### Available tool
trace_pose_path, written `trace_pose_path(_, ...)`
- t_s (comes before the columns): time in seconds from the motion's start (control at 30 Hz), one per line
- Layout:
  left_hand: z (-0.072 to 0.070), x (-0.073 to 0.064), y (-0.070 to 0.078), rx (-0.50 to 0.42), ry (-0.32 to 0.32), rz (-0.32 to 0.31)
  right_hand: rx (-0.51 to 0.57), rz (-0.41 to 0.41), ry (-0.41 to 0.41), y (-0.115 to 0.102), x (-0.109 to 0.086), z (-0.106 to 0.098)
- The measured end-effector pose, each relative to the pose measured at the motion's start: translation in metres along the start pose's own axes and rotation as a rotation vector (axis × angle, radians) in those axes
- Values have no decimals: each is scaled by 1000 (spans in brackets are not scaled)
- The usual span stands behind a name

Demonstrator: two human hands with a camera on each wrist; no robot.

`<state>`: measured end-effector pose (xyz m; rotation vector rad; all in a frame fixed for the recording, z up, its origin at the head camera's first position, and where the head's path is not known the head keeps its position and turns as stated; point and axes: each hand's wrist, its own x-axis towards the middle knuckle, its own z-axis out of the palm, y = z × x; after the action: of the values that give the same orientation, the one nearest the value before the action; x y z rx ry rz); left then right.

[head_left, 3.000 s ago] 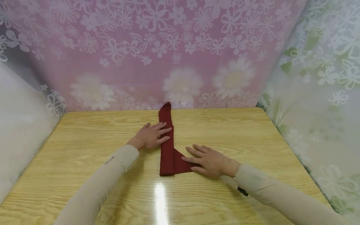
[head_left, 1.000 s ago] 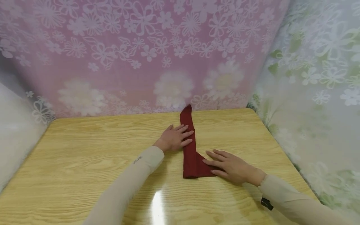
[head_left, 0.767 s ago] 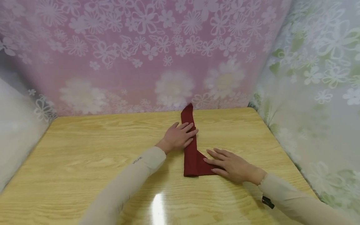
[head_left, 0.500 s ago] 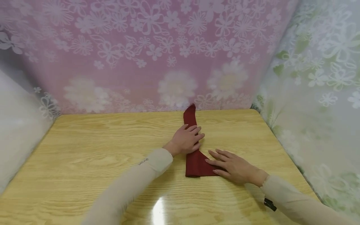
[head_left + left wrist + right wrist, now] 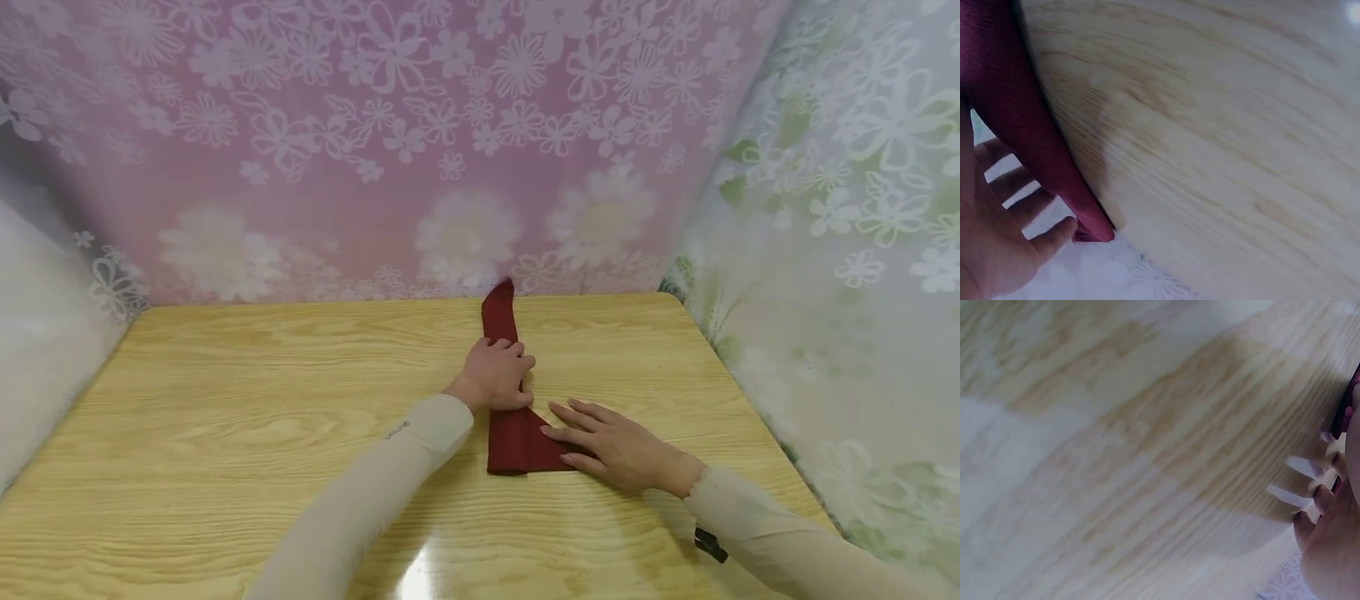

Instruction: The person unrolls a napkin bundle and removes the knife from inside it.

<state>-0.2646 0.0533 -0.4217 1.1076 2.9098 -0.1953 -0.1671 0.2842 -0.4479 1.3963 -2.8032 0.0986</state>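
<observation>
A dark red cloth (image 5: 510, 442), folded into a long narrow strip, lies on the wooden table (image 5: 285, 367). At its near end a triangular flap spreads to the right. My left hand (image 5: 497, 375) lies over the middle of the strip, its fingers bent over the strip's right edge; the fingertips are hidden in the head view. In the left wrist view the same cloth (image 5: 1029, 125) runs past the fingers of the left hand (image 5: 991, 244). With fingers extended, my right hand (image 5: 622, 446) rests on the flap and covers its right tip.
The strip's far end reaches the table's back edge, against a pink floral curtain (image 5: 375, 200). A pale floral curtain (image 5: 840, 275) hangs on the right, a white sheet (image 5: 45, 317) on the left. A black strap (image 5: 708, 544) shows under the right sleeve.
My left hand has slid rightward across the strip, and its straight fingers have bent over the right edge. The right hand stays on the flap. The head view has shifted.
</observation>
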Motion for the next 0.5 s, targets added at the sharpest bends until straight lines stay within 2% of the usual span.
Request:
trace_pose_path(0.17, -4, 6, 12, -4, -24, -65, -12, -3, 23, 1, -2, 0)
trace_pose_path(0.37, -4, 6, 21, -5, -75, -144, 1, -5, 10, -1, 0, 0)
trace_pose_path(0.5, -4, 5, 22, -23, -55, -148, 2, -4, 11, -2, -2, -2)
